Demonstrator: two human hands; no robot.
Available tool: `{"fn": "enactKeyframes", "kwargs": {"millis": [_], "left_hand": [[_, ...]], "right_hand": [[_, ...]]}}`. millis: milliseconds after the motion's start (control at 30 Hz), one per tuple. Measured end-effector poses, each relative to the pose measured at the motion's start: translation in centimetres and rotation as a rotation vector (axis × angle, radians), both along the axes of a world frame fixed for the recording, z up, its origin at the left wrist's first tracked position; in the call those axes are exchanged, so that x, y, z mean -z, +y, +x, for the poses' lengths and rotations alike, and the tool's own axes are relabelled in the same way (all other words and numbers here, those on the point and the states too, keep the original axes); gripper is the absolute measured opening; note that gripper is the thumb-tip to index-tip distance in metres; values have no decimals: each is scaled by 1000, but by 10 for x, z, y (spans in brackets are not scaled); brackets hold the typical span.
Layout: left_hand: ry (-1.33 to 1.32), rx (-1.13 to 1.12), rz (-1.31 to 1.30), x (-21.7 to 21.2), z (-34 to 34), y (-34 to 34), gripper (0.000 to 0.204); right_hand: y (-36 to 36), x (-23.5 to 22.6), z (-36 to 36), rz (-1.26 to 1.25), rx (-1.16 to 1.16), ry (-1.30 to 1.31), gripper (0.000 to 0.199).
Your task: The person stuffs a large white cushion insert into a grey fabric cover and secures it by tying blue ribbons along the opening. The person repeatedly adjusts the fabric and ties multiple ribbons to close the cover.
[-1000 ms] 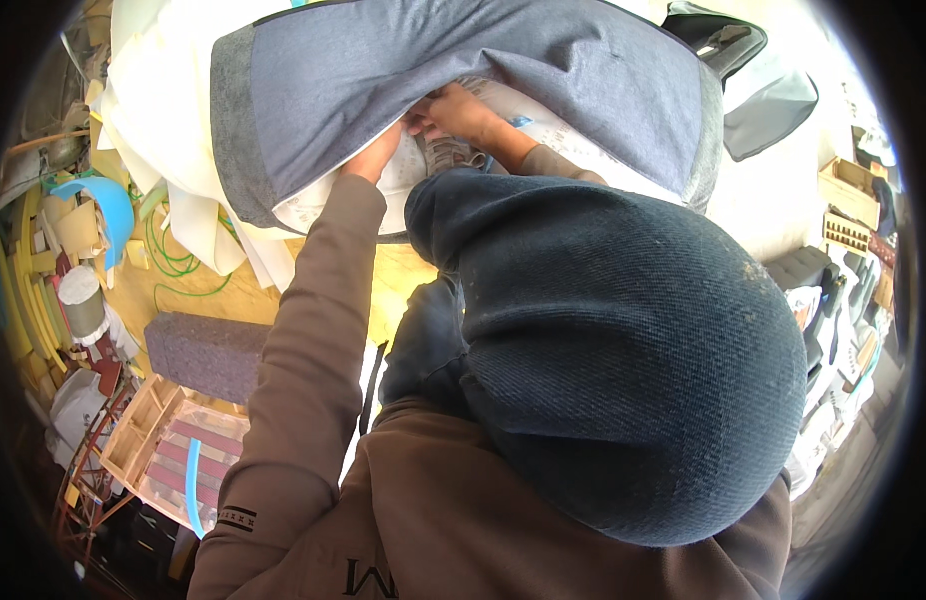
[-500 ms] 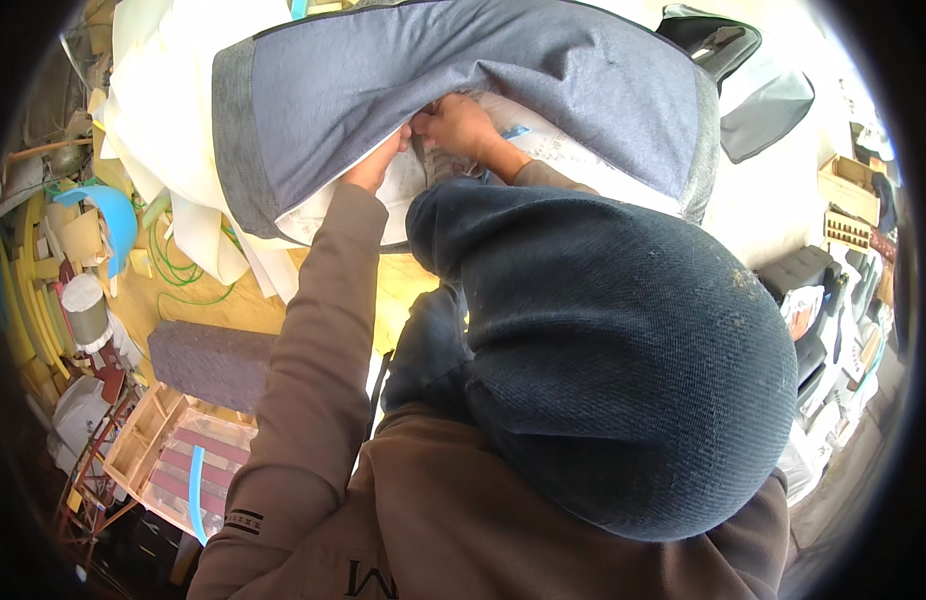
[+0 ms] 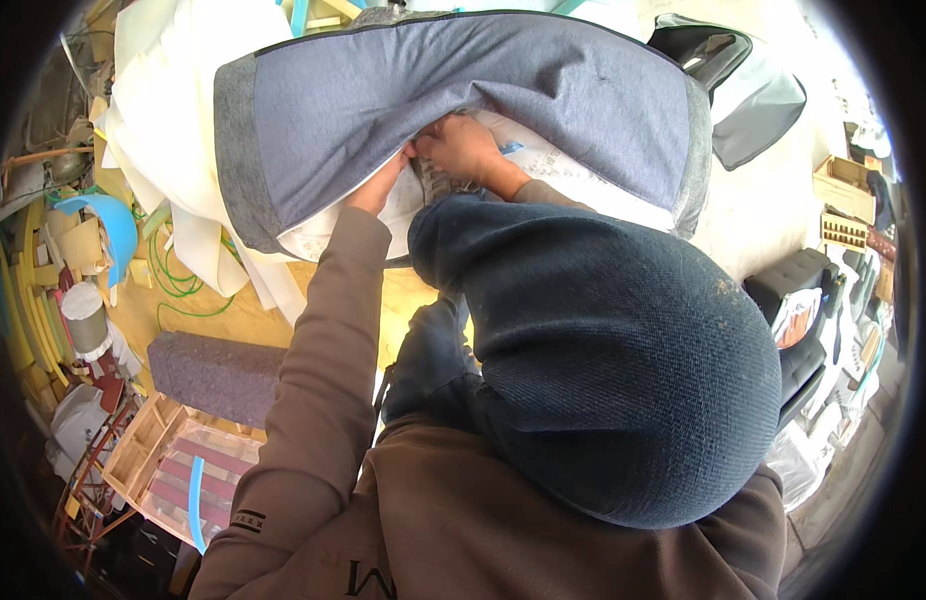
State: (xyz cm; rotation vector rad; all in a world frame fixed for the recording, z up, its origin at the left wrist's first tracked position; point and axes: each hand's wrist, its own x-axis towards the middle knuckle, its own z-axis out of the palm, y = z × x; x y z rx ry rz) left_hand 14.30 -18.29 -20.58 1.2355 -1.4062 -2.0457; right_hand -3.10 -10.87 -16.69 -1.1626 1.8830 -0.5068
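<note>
The step in hand looks like fitting the grey fabric cover (image 3: pixel 463 120) over a white cushion (image 3: pixel 573 175): the cover is pulled across most of the pad, and its open edge lies right at the fingers, with the white filling showing just below and to the right of them. The right hand (image 3: pixel 468 150) sits at that opening with its fingers curled closed on the cover's edge, pinching fabric. The left hand (image 3: pixel 381 185) is pushed in under the cover beside it; its fingers are hidden by the cloth, so I cannot tell whether they grip anything. The two hands are touching or nearly so. The person's dark cap (image 3: pixel 603 350) blocks much of what lies nearer the body. To the left of the fingers, well apart, white foam sheets (image 3: pixel 163 130) are piled up. Judging from this, the next move calls for holding the pad steady with the buried hand while the pinched edge is drawn further over the exposed white part
</note>
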Motion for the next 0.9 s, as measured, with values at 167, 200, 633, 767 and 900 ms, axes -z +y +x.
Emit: {"fn": "enactKeyframes", "kwargs": {"millis": [167,200,633,767,900], "left_hand": [[-121,40,-150,11,1,-5,21],[-104,39,-161,12,1,-5,21],[2,-4,-79,8,1,1,21],[-106,28,-158,14,1,0,21],[-15,1,-118,12,-2,0,21]], "right_hand": [[1,1,3,-63,128,-52,35],[1,3,3,-65,156,-65,35],[10,-8,-1,187,417,-568,30],[9,-13,-2,171,279,-235,36],[4,-11,-1,-96,49,-17,39]]}}
